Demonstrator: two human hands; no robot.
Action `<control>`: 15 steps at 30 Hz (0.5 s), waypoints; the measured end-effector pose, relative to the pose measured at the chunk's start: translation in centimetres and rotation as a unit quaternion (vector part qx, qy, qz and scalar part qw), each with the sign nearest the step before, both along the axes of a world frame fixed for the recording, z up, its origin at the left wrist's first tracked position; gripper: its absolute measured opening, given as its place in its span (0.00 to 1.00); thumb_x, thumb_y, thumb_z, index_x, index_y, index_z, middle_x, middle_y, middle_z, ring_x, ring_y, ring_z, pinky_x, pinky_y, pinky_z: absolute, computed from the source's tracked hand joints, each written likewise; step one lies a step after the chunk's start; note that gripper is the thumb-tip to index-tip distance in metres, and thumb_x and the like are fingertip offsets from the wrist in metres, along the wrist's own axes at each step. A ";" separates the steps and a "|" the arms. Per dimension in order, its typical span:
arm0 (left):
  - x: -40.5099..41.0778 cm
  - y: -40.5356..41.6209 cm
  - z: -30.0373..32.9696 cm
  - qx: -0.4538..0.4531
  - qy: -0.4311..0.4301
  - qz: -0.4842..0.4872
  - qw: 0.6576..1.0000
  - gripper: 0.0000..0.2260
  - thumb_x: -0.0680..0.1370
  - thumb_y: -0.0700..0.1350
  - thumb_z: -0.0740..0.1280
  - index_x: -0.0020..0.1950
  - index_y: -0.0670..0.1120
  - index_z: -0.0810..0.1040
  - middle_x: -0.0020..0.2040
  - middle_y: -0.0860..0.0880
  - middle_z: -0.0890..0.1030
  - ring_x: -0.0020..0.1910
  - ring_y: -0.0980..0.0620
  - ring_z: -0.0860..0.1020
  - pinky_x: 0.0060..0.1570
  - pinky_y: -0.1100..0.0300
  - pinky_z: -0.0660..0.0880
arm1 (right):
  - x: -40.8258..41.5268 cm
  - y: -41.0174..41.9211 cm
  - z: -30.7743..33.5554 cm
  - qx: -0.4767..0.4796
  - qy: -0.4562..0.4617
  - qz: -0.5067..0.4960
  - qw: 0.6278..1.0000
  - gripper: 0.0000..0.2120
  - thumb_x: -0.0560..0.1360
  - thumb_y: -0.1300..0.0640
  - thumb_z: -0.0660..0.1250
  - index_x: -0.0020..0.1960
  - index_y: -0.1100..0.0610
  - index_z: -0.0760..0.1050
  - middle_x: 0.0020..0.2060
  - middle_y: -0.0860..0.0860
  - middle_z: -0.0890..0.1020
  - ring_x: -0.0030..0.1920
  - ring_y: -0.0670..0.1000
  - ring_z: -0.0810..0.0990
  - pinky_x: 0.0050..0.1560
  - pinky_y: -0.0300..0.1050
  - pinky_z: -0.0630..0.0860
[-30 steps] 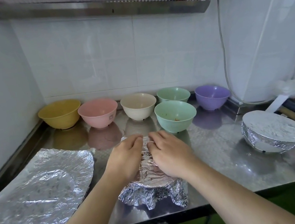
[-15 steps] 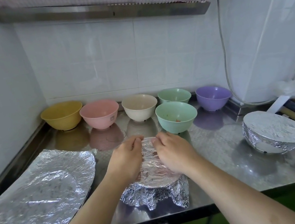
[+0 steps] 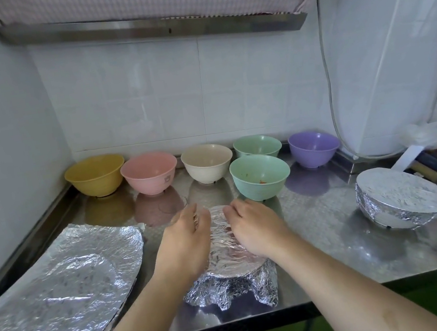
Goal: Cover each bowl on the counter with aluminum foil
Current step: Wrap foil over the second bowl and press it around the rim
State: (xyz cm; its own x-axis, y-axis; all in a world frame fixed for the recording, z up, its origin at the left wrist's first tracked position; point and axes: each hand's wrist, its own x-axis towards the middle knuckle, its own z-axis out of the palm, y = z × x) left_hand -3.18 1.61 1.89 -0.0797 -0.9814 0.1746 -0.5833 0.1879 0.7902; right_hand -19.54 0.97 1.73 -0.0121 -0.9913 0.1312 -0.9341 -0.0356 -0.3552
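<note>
Foil everywhere at the near edge of the steel counter: crinkled sheet draped over a bowl, the foil-draped bowl sitting dead centre, skirt flaring loose at 6 o'clock. Bowl itself fully hidden, colour impossible to tell. Left hand laid on the foil top at 9 o'clock, right hand at 3 o'clock, fingers of both loosely bent and pressing down on the cover, fingertips out of sight over the far rim. Strip of foil showing between the two hands. Over at 3 o'clock, well apart, a finished foil-wrapped bowl, tilted toward the camera. At 9 o'clock, a big spare foil sheet, cut off by the frame's left and bottom edges. Along the back wall at 12 o'clock, uncovered: yellow bowl, pink bowl, cream bowl, far green bowl half hidden behind the near green bowl with orange specks inside, purple bowl. Blurred clutter at the right edge, hard to make out.
</note>
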 end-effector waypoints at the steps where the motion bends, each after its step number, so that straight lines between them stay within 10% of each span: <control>1: -0.3 0.6 -0.1 -0.017 -0.012 -0.004 1.000 0.13 0.84 0.56 0.57 0.54 0.50 0.75 0.57 0.52 0.80 0.59 0.44 0.77 0.54 0.50 0.71 | -0.1 0.0 0.2 0.000 -0.029 -0.009 1.000 0.14 0.88 0.58 0.51 0.64 0.62 0.73 0.56 0.60 0.78 0.58 0.62 0.77 0.49 0.55 0.71; 4: -0.8 1.5 -1.3 -0.072 -0.097 -0.025 0.992 0.12 0.84 0.54 0.57 0.55 0.46 0.74 0.62 0.47 0.77 0.65 0.42 0.73 0.61 0.49 0.69 | -0.3 0.7 0.9 0.000 -0.155 -0.027 0.988 0.18 0.88 0.50 0.53 0.57 0.60 0.78 0.53 0.59 0.82 0.58 0.62 0.80 0.57 0.56 0.75; 7: -0.6 1.4 -1.9 -0.064 -0.128 -0.019 0.990 0.18 0.85 0.54 0.53 0.61 0.44 0.75 0.67 0.43 0.76 0.70 0.40 0.70 0.70 0.46 0.67 | -0.2 2.1 0.6 -0.026 -0.238 -0.025 0.971 0.21 0.87 0.50 0.56 0.77 0.56 0.72 0.72 0.55 0.76 0.73 0.57 0.73 0.74 0.52 0.70; 11: -0.5 0.9 -2.7 -0.012 -0.124 -0.017 0.992 0.26 0.83 0.57 0.45 0.62 0.42 0.76 0.65 0.41 0.75 0.72 0.38 0.70 0.70 0.46 0.69 | 0.1 4.4 -2.3 -0.064 -0.123 -0.008 0.990 0.28 0.87 0.46 0.51 0.83 0.59 0.61 0.82 0.52 0.62 0.83 0.52 0.57 0.81 0.41 0.52; 15: -0.8 1.8 -2.5 -0.067 -0.033 0.033 0.997 0.30 0.80 0.62 0.52 0.74 0.45 0.73 0.73 0.46 0.75 0.74 0.45 0.69 0.73 0.48 0.68 | 0.6 5.0 -3.2 -0.097 -0.185 -0.048 0.977 0.31 0.86 0.42 0.52 0.83 0.57 0.59 0.82 0.52 0.64 0.82 0.49 0.58 0.82 0.46 0.56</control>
State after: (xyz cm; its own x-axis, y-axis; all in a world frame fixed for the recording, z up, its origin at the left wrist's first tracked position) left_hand -3.95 3.39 -0.58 -0.0319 -0.9530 0.3012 -0.6469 0.2494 0.7206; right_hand -18.94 5.97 -1.52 -0.1855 -0.9405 0.2847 -0.7458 -0.0539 -0.6640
